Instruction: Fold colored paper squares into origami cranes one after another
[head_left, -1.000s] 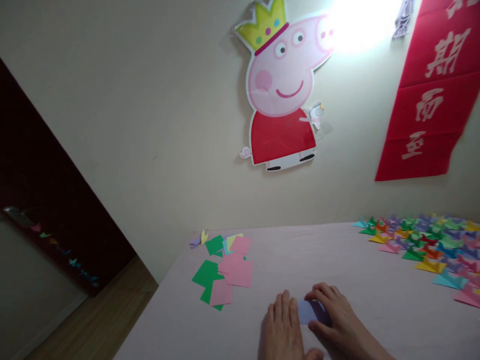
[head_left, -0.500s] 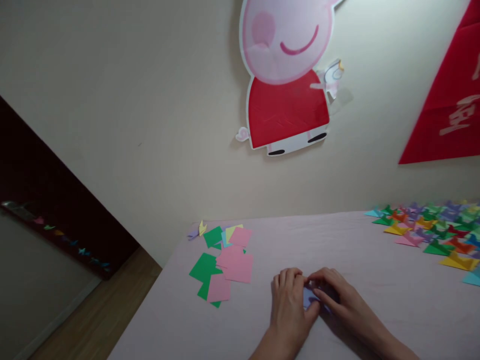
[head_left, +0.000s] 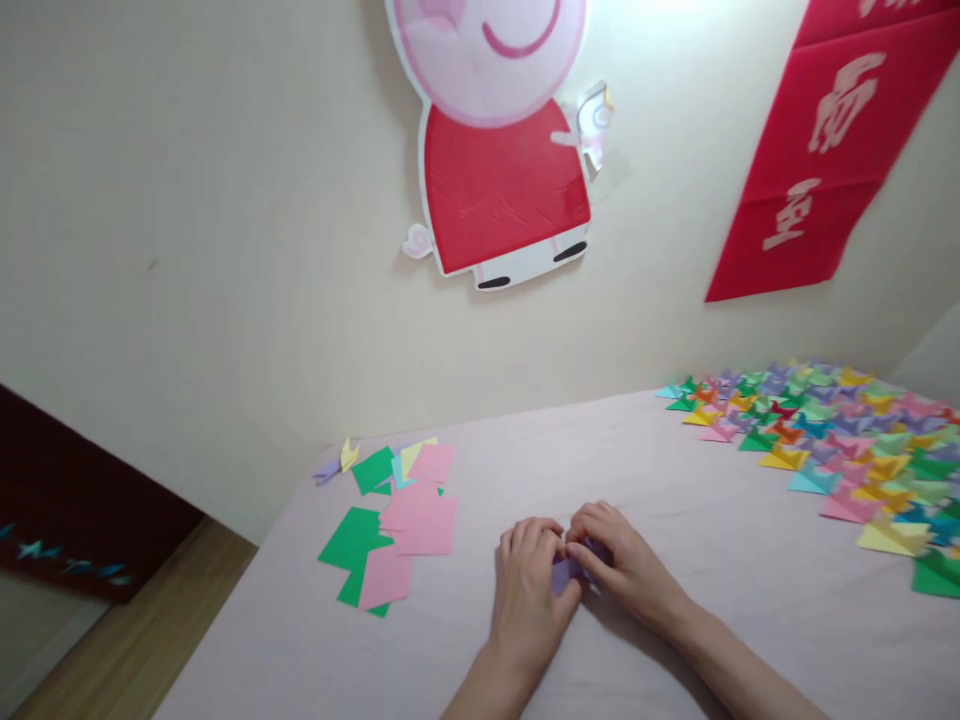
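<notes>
A small piece of purple paper [head_left: 564,577] lies at the front middle of the table, mostly covered by my fingers. My left hand [head_left: 529,580] holds its left side, with the thumb and fingers bent around the edge. From the right, my right hand [head_left: 621,560] pinches the paper between thumb and forefinger, its fingertips close to those of the left. How the paper is folded underneath, I cannot make out.
Left of my hands lie loose pink squares [head_left: 427,525] and green squares [head_left: 349,537]. Behind them sit a yellow folded piece [head_left: 349,456] and a purple folded piece [head_left: 327,471]. Many coloured folded-paper figures [head_left: 817,450] fill the right rear of the table [head_left: 525,450], against the wall.
The view has swung to the right, so more of the folded figures and the red banner show. Both hands remain on the purple paper; the right fingers have closed in a little.
</notes>
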